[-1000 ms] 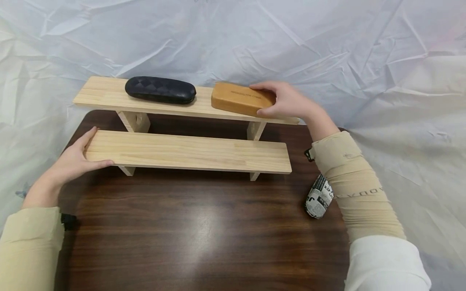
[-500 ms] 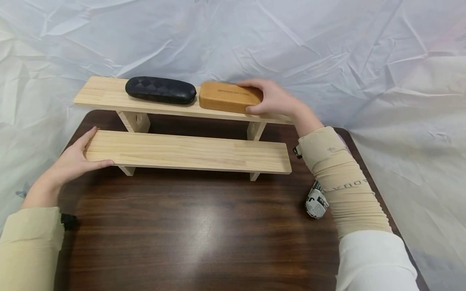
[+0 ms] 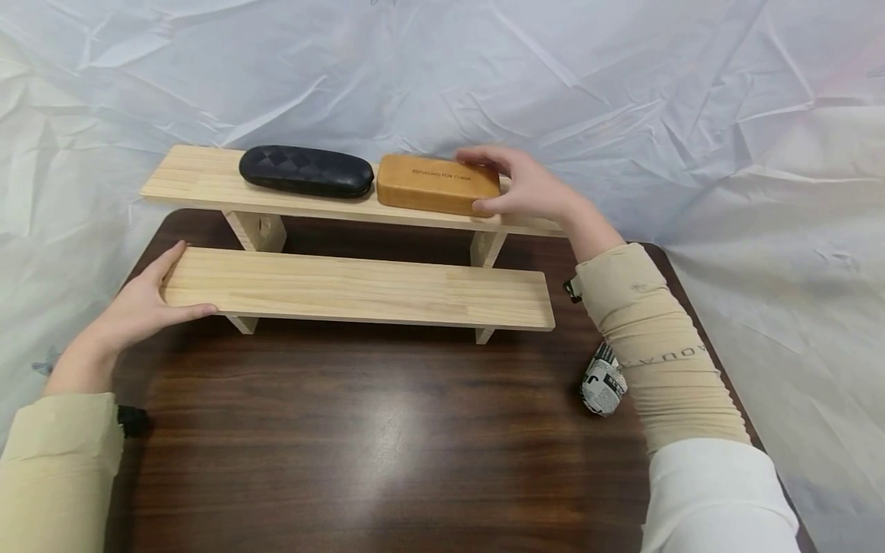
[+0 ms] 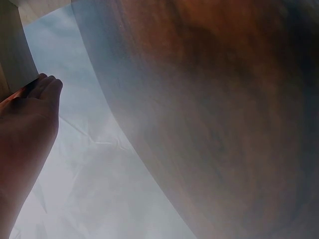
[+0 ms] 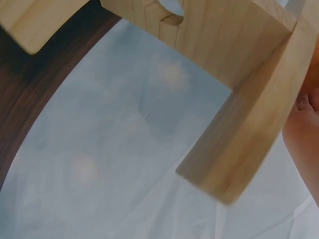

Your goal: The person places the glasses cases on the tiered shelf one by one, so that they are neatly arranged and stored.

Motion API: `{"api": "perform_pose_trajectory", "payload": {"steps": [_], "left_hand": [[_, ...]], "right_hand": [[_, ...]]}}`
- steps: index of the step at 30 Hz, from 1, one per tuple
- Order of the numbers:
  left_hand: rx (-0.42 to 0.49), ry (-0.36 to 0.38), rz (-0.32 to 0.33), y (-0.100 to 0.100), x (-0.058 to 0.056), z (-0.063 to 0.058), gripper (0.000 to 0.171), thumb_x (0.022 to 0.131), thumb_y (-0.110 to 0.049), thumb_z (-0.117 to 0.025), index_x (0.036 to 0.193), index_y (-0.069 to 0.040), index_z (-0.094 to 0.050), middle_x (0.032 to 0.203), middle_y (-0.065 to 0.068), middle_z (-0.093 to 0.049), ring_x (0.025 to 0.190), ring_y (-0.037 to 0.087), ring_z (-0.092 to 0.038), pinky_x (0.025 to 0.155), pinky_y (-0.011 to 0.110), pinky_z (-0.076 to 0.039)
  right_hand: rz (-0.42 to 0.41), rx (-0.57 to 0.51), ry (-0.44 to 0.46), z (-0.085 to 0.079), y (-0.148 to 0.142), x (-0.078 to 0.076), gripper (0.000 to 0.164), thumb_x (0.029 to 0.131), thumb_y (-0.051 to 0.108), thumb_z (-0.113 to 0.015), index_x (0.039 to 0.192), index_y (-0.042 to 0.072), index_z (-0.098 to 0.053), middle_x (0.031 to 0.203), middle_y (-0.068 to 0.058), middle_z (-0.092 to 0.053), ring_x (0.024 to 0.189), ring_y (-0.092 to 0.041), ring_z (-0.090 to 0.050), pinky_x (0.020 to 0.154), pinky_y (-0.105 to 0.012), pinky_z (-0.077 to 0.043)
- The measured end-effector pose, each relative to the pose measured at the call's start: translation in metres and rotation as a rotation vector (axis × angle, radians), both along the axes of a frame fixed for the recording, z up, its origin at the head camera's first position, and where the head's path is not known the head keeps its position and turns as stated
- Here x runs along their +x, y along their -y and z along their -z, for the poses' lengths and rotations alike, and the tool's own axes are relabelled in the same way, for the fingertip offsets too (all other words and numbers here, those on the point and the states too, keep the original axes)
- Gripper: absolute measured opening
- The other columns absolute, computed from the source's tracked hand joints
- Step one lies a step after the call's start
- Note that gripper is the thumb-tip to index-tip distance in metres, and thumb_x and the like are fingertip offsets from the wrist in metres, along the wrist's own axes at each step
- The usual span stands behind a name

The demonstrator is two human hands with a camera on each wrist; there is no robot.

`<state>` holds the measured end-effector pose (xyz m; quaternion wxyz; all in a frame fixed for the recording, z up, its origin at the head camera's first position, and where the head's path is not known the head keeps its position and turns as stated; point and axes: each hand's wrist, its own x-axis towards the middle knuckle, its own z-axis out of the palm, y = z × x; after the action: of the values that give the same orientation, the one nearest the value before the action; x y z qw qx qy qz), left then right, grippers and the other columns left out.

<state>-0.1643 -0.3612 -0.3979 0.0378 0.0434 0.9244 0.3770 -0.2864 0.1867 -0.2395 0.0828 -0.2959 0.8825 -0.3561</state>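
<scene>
Tan leather-look oblong case (image 3: 429, 188) pinched on the upper pale-wood shelf (image 3: 190, 169)

It is probably light, stiff and smooth, best held front-to-back near one end. Corners rounded, top flat, dark lettering. The right hand (image 3: 531, 184) pinches its right end, thumb in front. A long black checkered case (image 3: 304, 170) lies just left; the left hand (image 3: 141, 301) grips the lower pale-wood shelf (image 3: 353, 288).
</scene>
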Motion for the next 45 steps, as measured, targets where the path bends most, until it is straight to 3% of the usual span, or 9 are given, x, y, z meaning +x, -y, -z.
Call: {"api": "perform_pose_trajectory", "payload": {"steps": [5, 15, 20, 27, 32, 40, 45], "left_hand": [[-0.005, -0.003, -0.003, 0.002, -0.001, 0.002, 0.119, 0.089, -0.026, -0.085, 0.173, -0.016, -0.001, 0.177, 0.023, -0.007, 0.15, 0.053, -0.023, 0.13, 0.045, -0.012], [-0.011, 0.007, -0.007, 0.003, -0.001, 0.0, 0.12, 0.089, -0.026, -0.086, 0.172, -0.015, 0.0, 0.178, 0.021, -0.004, 0.149, 0.056, -0.023, 0.129, 0.052, -0.012], [-0.016, 0.018, -0.006, 0.003, -0.001, -0.002, 0.121, 0.089, -0.027, -0.085, 0.172, -0.016, 0.002, 0.178, 0.02, -0.001, 0.151, 0.056, -0.021, 0.129, 0.054, -0.012], [-0.003, 0.017, -0.008, 0.003, 0.0, -0.001, 0.119, 0.09, -0.026, -0.085, 0.172, -0.018, 0.001, 0.179, 0.017, -0.001, 0.155, 0.05, -0.016, 0.131, 0.048, -0.008], [0.0, 0.02, -0.004, 0.003, 0.0, -0.002, 0.119, 0.091, -0.027, -0.084, 0.172, -0.017, 0.002, 0.179, 0.015, 0.001, 0.158, 0.048, -0.012, 0.132, 0.048, -0.007], [-0.014, 0.021, 0.001, 0.002, 0.0, -0.002, 0.119, 0.091, -0.027, -0.084, 0.172, -0.015, 0.002, 0.179, 0.014, 0.003, 0.159, 0.052, -0.01, 0.132, 0.049, -0.006], [-0.011, 0.016, 0.002, 0.002, 0.0, -0.001, 0.119, 0.091, -0.027, -0.084, 0.172, -0.015, 0.001, 0.179, 0.013, 0.002, 0.16, 0.05, -0.009, 0.132, 0.046, -0.005]], "right_hand": [[0.013, -0.07, -0.014, -0.003, -0.015, 0.006, 0.076, 0.088, 0.002, -0.082, 0.157, 0.004, -0.05, 0.163, -0.014, -0.051, 0.155, -0.025, -0.04, 0.131, -0.032, -0.026], [0.069, -0.112, -0.012, -0.007, -0.054, 0.03, 0.074, 0.091, -0.004, -0.078, 0.158, 0.003, -0.048, 0.165, -0.017, -0.048, 0.156, -0.029, -0.039, 0.131, -0.033, -0.028], [0.116, -0.116, -0.044, -0.004, -0.076, 0.043, 0.07, 0.09, -0.004, -0.079, 0.155, 0.004, -0.053, 0.161, -0.017, -0.053, 0.151, -0.021, -0.046, 0.127, -0.024, -0.031], [0.143, -0.151, -0.096, 0.003, -0.105, 0.064, 0.065, 0.088, -0.01, -0.079, 0.149, 0.0, -0.058, 0.151, -0.005, -0.064, 0.137, 0.003, -0.054, 0.119, -0.014, -0.037], [0.14, -0.135, -0.11, 0.009, -0.122, 0.08, 0.062, 0.087, -0.013, -0.077, 0.146, -0.004, -0.06, 0.145, 0.006, -0.066, 0.135, 0.006, -0.054, 0.116, -0.011, -0.038], [0.197, -0.044, -0.06, 0.017, -0.144, 0.111, 0.065, 0.088, -0.005, -0.082, 0.149, 0.007, -0.061, 0.144, 0.013, -0.066, 0.134, 0.011, -0.052, 0.109, -0.005, -0.038], [0.185, -0.041, -0.065, 0.03, -0.158, 0.127, 0.066, 0.086, -0.009, -0.082, 0.147, 0.005, -0.062, 0.142, 0.018, -0.065, 0.134, 0.011, -0.051, 0.111, -0.005, -0.036]]}}
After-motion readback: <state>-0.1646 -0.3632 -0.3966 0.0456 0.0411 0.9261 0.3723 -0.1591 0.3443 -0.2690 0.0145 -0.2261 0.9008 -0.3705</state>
